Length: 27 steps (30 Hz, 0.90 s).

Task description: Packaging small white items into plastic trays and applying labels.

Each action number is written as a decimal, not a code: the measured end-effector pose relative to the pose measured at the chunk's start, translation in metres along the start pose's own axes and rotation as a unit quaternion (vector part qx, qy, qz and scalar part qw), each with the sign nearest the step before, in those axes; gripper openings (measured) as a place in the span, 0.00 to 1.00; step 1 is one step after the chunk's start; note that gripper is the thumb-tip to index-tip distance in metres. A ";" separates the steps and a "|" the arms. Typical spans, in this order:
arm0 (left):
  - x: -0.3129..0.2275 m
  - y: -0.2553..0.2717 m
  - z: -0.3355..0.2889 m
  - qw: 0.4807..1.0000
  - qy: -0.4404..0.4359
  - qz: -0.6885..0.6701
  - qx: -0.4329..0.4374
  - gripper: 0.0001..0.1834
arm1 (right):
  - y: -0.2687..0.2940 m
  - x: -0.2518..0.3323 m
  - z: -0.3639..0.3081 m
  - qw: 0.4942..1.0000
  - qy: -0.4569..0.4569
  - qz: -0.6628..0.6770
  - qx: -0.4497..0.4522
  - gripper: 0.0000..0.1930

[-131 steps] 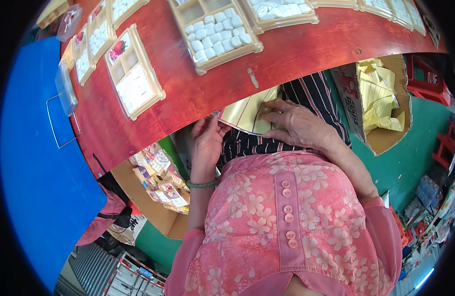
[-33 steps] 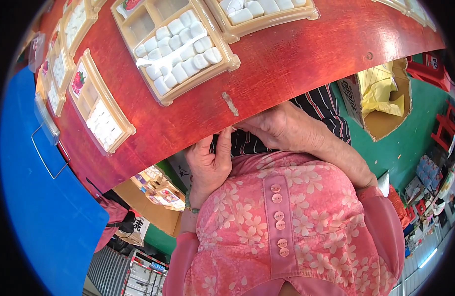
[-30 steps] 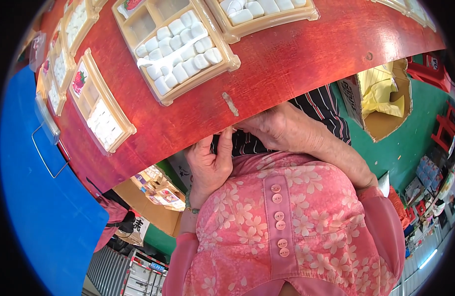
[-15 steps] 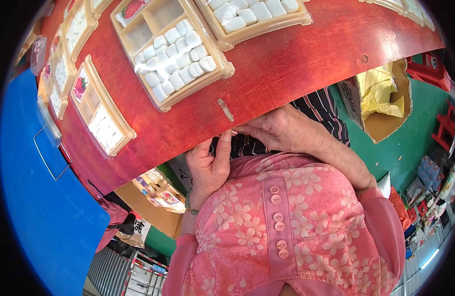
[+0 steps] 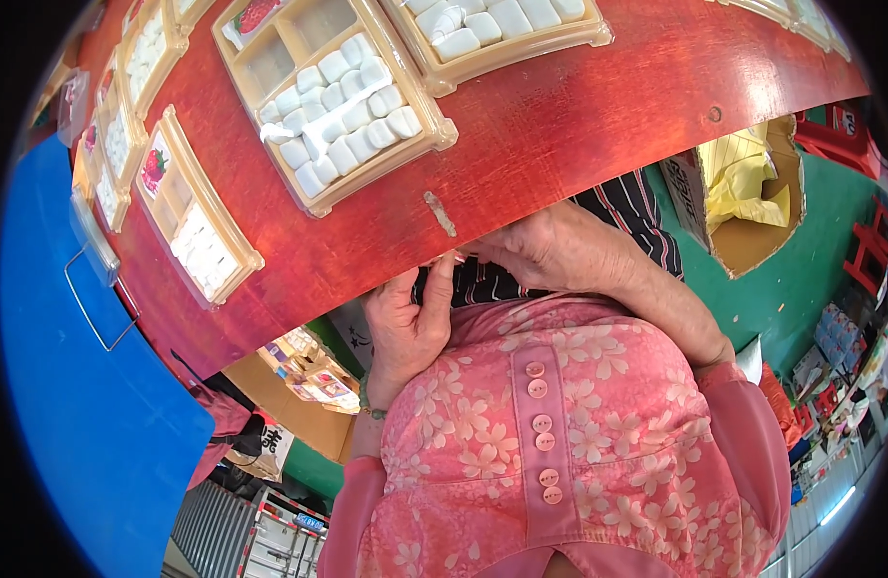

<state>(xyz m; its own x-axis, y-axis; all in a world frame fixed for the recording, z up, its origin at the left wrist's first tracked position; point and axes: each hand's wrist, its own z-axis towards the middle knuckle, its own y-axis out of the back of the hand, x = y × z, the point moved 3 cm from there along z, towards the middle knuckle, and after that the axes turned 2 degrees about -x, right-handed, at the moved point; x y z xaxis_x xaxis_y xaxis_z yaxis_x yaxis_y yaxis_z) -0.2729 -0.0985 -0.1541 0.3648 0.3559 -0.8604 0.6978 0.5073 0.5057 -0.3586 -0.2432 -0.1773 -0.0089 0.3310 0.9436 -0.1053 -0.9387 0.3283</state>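
Both hands meet just below the front edge of the red table, close to my lap. My left hand has its thumb and fingers pinched together, their tips partly under the edge. Bent inward from the other side, my right hand pinches near the left fingertips. Something small and pale shows between them, too little to name. On the table ahead lies a tan plastic tray with several white marshmallow-like pieces in one large compartment and two bare compartments. A second such tray touches it on the right.
More tan trays of white pieces stand along the table's left side. A blue panel adjoins there. Below sits a cardboard box with packages. Right of the table, another box holds yellow plastic; red stools stand beyond.
Hardly anything differs. The fingers of both hands have shifted very slightly at the table edge, still pinched together. The trays stay where they were.
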 end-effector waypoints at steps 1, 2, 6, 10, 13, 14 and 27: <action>0.001 -0.001 -0.002 1.000 0.000 0.000 -0.001 0.10 | 0.000 0.000 -0.001 1.000 0.007 -0.005 0.003 0.14; 0.004 -0.002 -0.004 0.999 0.036 -0.038 -0.006 0.10 | 0.001 -0.001 -0.001 1.000 0.014 -0.010 0.006 0.13; 0.009 -0.001 -0.008 0.996 0.073 -0.050 -0.023 0.10 | 0.000 -0.001 -0.002 0.999 0.000 0.038 -0.007 0.12; 0.015 -0.003 -0.011 0.997 0.064 -0.045 -0.017 0.12 | 0.000 0.001 -0.001 0.997 0.012 0.042 -0.060 0.13; 0.030 -0.011 -0.014 0.940 0.158 -0.301 -0.021 0.13 | 0.001 0.004 0.002 0.996 0.009 0.048 -0.076 0.14; 0.034 -0.010 -0.015 0.931 0.160 -0.328 -0.023 0.13 | 0.003 0.004 0.003 0.995 0.000 0.059 -0.083 0.15; 0.031 -0.002 -0.009 0.962 0.098 -0.251 -0.050 0.11 | -0.001 0.005 0.007 0.996 -0.001 0.032 -0.079 0.17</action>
<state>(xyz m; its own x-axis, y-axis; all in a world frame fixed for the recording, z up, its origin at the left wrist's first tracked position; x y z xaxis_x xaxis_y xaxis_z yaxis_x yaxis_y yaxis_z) -0.2688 -0.0811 -0.1817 -0.1320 0.1831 -0.9742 0.6896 0.7229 0.0424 -0.3513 -0.2412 -0.1722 -0.0189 0.2706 0.9625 -0.2592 -0.9311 0.2566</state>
